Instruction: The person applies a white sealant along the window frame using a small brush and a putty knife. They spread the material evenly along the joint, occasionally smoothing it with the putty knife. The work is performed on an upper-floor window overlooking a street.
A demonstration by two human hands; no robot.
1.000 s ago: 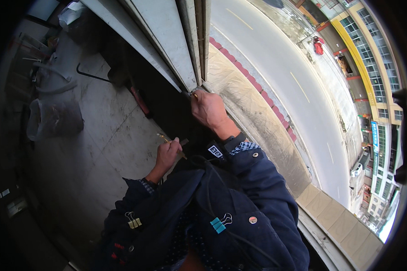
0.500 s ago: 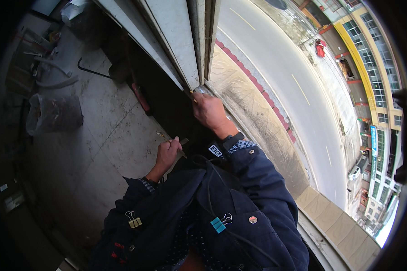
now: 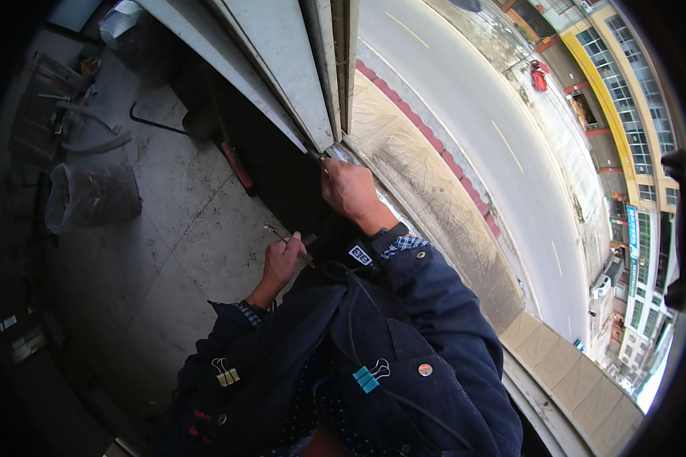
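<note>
My right hand (image 3: pixel 351 194) is closed at the lower corner of the window frame (image 3: pixel 329 129), its knuckles over the sill track. A small yellowish tip shows at its fingertips, too small to name. My left hand (image 3: pixel 282 260) is closed in front of my body, lower and to the left. A thin, narrow object (image 3: pixel 310 261) pokes out on both sides of its fingers; its kind is hard to make out. The sash and frame uprights rise just beyond my right hand.
Outside the window, far below, run a ledge (image 3: pixel 450 213) and a road (image 3: pixel 472 91). Inside, a plastic sack (image 3: pixel 91 198) stands on the dusty floor (image 3: pixel 183 251). A red-handled object (image 3: pixel 237 165) lies by the dark gap, near a bent black bar (image 3: pixel 156 122).
The view has shifted slightly, and the window frame sits a little farther left. Both hands keep nearly the same places and the same closed grip.
</note>
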